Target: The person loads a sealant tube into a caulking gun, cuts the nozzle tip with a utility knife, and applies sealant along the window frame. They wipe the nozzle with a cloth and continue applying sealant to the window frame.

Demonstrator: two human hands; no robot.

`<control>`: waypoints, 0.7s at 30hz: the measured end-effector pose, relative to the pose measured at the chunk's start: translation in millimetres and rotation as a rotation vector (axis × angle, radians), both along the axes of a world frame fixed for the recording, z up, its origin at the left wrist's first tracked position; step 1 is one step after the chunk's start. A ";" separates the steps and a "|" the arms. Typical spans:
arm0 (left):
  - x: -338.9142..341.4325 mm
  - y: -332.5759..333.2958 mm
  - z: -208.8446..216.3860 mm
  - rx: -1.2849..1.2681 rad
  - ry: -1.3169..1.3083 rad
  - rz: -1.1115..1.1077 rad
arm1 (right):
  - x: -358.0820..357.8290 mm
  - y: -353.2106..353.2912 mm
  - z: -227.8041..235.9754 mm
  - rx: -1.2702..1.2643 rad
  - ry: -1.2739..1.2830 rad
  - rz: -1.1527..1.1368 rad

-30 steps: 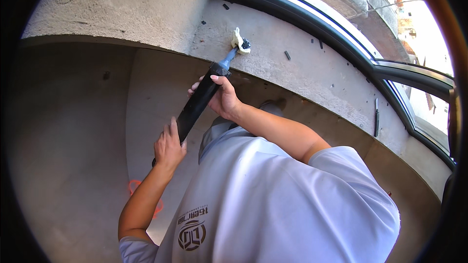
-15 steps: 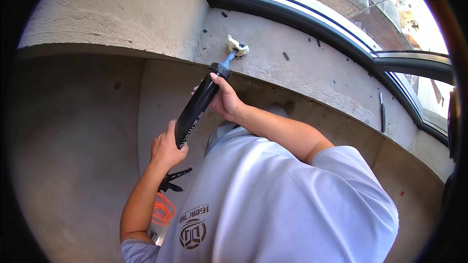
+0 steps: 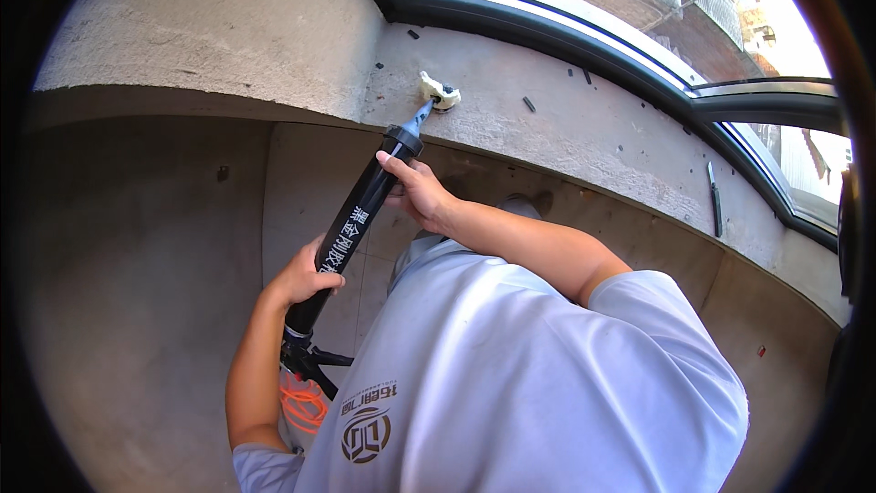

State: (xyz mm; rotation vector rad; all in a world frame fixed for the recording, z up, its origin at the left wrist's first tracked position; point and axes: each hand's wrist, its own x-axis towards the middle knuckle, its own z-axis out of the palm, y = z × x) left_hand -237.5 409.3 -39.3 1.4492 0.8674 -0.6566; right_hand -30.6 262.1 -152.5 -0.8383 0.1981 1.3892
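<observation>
A long black caulking gun (image 3: 354, 196) slants across the view from lower left to upper right. My left hand (image 3: 306, 272) is closed round the lower barrel, above the black handle and trigger (image 3: 313, 361). Farther up, just below the front collar, my right hand (image 3: 420, 190) wraps the barrel with its thumb on top. The blue-grey nozzle (image 3: 419, 117) points at a crumpled off-white lump (image 3: 440, 89) with dark smears on the ledge. Its tip meets the lump's near edge; whether it presses in, I cannot tell.
A concrete ledge (image 3: 584, 155) runs below a dark-framed window (image 3: 566, 46). On it lie an open utility knife (image 3: 715, 205) and several small black scraps (image 3: 529, 104). A rough wall (image 3: 228, 18) rises at left. Orange hose (image 3: 303, 404) hangs near my left forearm.
The caulking gun has turned about its length, so its white lettering faces up and more of the handle shows. Both hands and the gun have shifted slightly down and left.
</observation>
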 end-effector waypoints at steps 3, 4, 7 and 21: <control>0.2 6.4 -6.5 -0.175 0.108 0.131 | -0.2 1.6 4.7 -0.083 -0.069 0.039; 0.3 9.3 -8.2 -0.231 0.108 0.123 | 0.2 2.0 5.7 -0.109 -0.089 0.059; -0.5 18.8 -15.8 -0.401 0.123 0.120 | 2.0 2.7 7.4 -0.172 -0.145 0.108; -13.6 26.5 -33.8 -0.811 0.138 0.223 | 7.3 4.0 12.1 -0.240 -0.221 0.236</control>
